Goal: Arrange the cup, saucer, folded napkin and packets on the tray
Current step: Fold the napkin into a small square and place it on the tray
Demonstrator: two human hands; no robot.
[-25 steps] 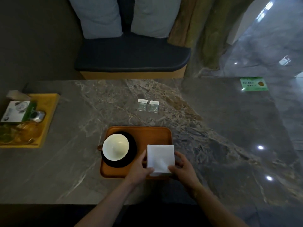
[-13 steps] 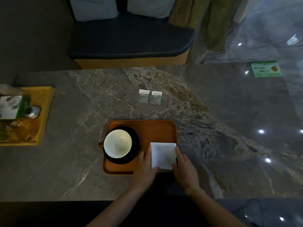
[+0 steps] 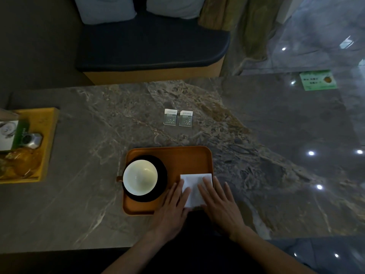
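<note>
The folded white napkin point(image 3: 194, 186) lies flat in the near right corner of the orange tray point(image 3: 177, 157), its near edge at the tray's front rim. Both hands rest on it, palms down and fingers stretched out flat, gripping nothing: the left hand point(image 3: 173, 210) covers the napkin's near left corner, its fingertips on the left edge, and the right hand point(image 3: 221, 204) lies across the near right part, its fingers spread and reaching past the tray's right rim. To the left of the napkin, on the same tray, the white cup point(image 3: 140, 177) stands upright on the black saucer point(image 3: 162, 175), its brown handle pointing left over the rim. The two packets point(image 3: 177, 120) lie side by side on the marble table point(image 3: 88, 194), well beyond the tray's far edge. A yellow tray point(image 3: 48, 135) of other items sits at the table's left end.
</note>
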